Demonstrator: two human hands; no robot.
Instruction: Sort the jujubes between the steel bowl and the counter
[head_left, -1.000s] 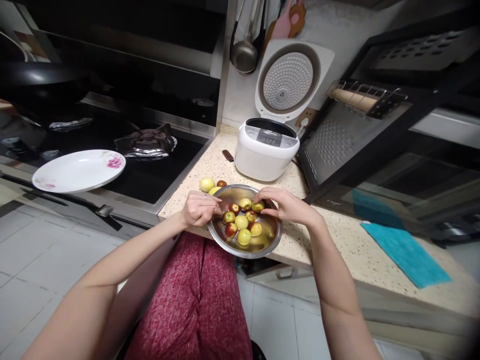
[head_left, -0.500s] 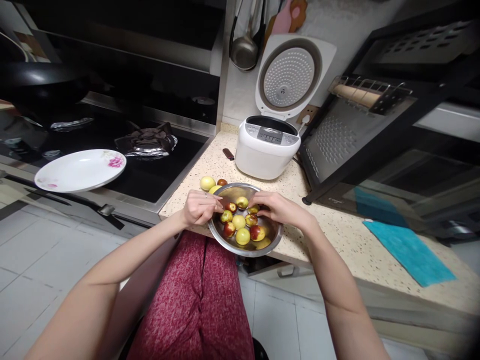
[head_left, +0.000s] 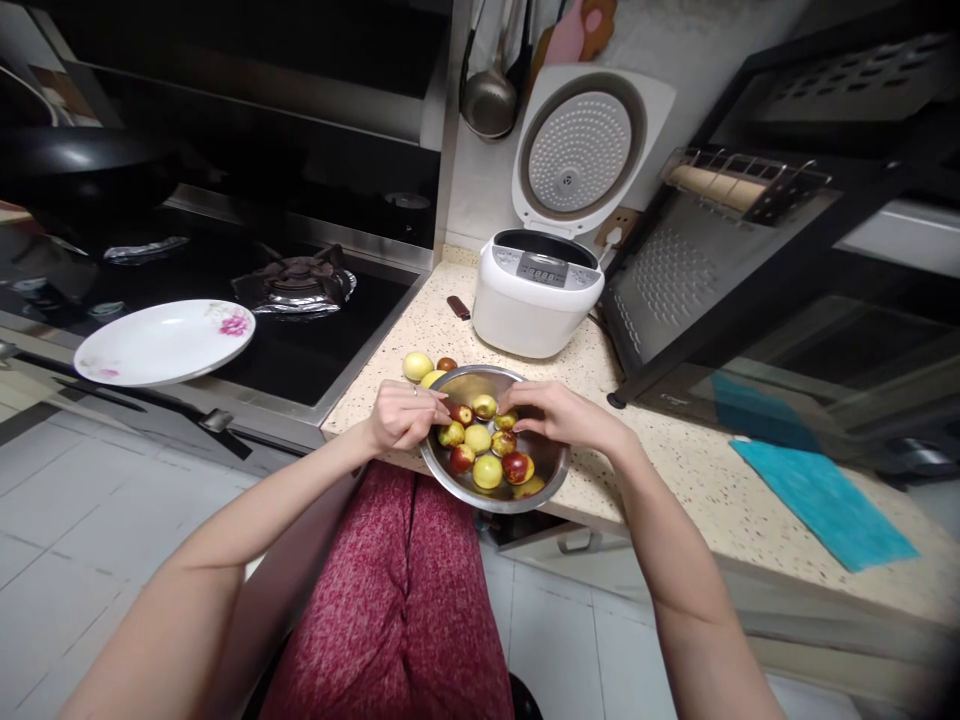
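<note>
At the bowl's left edge: left hand [head_left: 403,415], a ring on one finger, fingers curled and drawn together, their tips over the rim beside a small red fruit [head_left: 460,413]; whether they pinch the rim or the fruit, cannot tell. At the bowl's right side: right hand [head_left: 559,413], fingers curved, thumb a little apart from the forefinger, tips reaching over the inside at a green-brown fruit [head_left: 507,421]; contact with it likewise cannot be told.

Between the hands: one round metal bowl [head_left: 551,462], resting on the speckled surface [head_left: 592,480] at its front edge. Contents: a cluster of fruits, yellow, green and red, with a red-and-yellow fruit [head_left: 517,467] at front right.

Changes against one second ago: right fingertips now farther in over the bowl; front-right place, formerly showing a yellow fruit, now shows the red-and-yellow one. Left hand unchanged at the rim.

Just behind the bowl, left: one pale yellow fruit [head_left: 417,366], one reddish-brown fruit [head_left: 446,364], one further yellow fruit [head_left: 430,379] partly hidden by the bowl.

Behind these: one white rice cooker [head_left: 534,315], lid raised. Far left: one flowered white plate [head_left: 165,343], by the stove's front edge. Far right: one turquoise cloth [head_left: 825,505], flat.
</note>
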